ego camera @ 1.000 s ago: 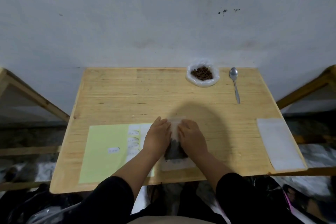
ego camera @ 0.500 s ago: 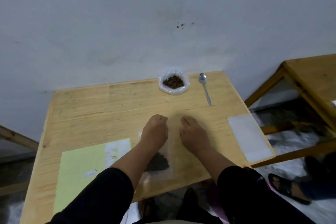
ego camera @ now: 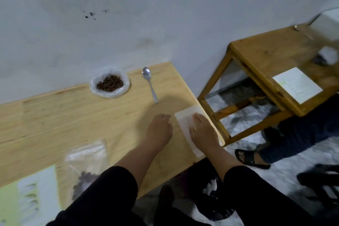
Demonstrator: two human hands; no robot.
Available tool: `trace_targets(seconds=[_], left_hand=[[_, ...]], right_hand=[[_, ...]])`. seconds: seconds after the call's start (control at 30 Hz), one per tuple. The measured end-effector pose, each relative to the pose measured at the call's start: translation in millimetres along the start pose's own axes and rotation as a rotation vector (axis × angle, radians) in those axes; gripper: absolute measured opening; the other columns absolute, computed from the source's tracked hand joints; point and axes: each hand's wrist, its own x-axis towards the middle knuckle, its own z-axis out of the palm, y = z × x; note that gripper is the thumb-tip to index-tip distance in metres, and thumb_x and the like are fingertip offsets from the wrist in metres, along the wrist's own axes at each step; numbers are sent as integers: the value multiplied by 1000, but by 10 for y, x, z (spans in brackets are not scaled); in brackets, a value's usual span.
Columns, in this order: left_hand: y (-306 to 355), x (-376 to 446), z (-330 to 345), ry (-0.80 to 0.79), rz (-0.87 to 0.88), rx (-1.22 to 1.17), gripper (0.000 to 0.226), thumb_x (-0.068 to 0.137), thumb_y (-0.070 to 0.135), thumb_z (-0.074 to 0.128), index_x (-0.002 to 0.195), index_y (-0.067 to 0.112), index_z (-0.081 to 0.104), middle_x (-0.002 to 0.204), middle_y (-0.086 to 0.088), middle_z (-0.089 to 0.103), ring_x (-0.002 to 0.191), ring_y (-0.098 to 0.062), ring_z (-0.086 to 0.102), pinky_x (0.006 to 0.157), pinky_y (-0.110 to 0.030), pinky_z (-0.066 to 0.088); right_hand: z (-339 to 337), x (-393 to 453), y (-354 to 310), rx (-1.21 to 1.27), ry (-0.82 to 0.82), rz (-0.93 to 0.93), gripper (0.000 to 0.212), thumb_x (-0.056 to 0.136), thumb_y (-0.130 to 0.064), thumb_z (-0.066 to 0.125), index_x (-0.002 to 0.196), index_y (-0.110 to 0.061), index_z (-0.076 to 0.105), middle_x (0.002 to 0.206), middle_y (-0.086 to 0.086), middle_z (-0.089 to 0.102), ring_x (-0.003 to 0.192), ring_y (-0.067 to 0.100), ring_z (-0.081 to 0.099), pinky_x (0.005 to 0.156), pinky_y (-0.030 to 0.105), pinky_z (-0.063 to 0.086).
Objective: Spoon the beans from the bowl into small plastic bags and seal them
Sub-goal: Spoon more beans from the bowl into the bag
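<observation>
While looking down at the wooden table (ego camera: 55,119), can see the right hand (ego camera: 202,132) lying flat, fingers straight, on top of the pile of empty white bags (ego camera: 184,117) at the right edge. Can see the left hand (ego camera: 158,130) just left of that pile, not touching it, fingers curled under against the wood, with nothing seen inside.

Far from both hands, by the wall, can see the bowl (ego camera: 110,86) wrapped in clear plastic, with brown beans (ego camera: 110,82) in it. Just right of the bowl, can see the spoon (ego camera: 149,83) lying alone, handle pointing near, well apart from either hand.

Near and left, can see a clear bag with beans (ego camera: 86,167) lying on the table, away from the hands. Cannot see its near part, hidden by the black left sleeve (ego camera: 110,194). Cannot tell if its top is sealed; too blurry.

At the near left corner, can see a green sheet with white labels (ego camera: 27,202), blurry and cut off by the edge.

To the right, can see a second wooden table (ego camera: 266,55) with a white paper (ego camera: 297,84), and someone's foot in a black sandal (ego camera: 249,158) on the floor.
</observation>
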Motion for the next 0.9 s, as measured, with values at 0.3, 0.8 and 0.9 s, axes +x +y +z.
trace_targets(seconds=[0.3, 0.8, 0.9], left_hand=[[241, 341, 367, 10, -102, -74, 38, 88, 13, 51, 125, 3, 54, 121, -19, 56, 113, -33, 48, 91, -33, 37], [332, 209, 431, 225, -113, -193, 32, 90, 12, 57, 121, 8, 62, 119, -9, 62, 108, -22, 57, 87, -14, 31], [360, 197, 408, 254, -107, -248, 28, 88, 9, 59, 115, 11, 66, 108, -6, 65, 93, -18, 62, 81, -12, 37]], right_hand=[[254, 79, 320, 88, -61, -46, 57, 93, -24, 48, 143, -4, 30, 148, 13, 32, 139, 23, 29, 114, 29, 24], [261, 84, 343, 168, 24, -47, 54, 91, -21, 52, 140, -4, 37, 144, 12, 39, 135, 23, 34, 112, 29, 26], [266, 78, 346, 156, 31, -53, 54, 91, -22, 52, 140, -5, 37, 144, 11, 39, 135, 22, 35, 111, 27, 26]])
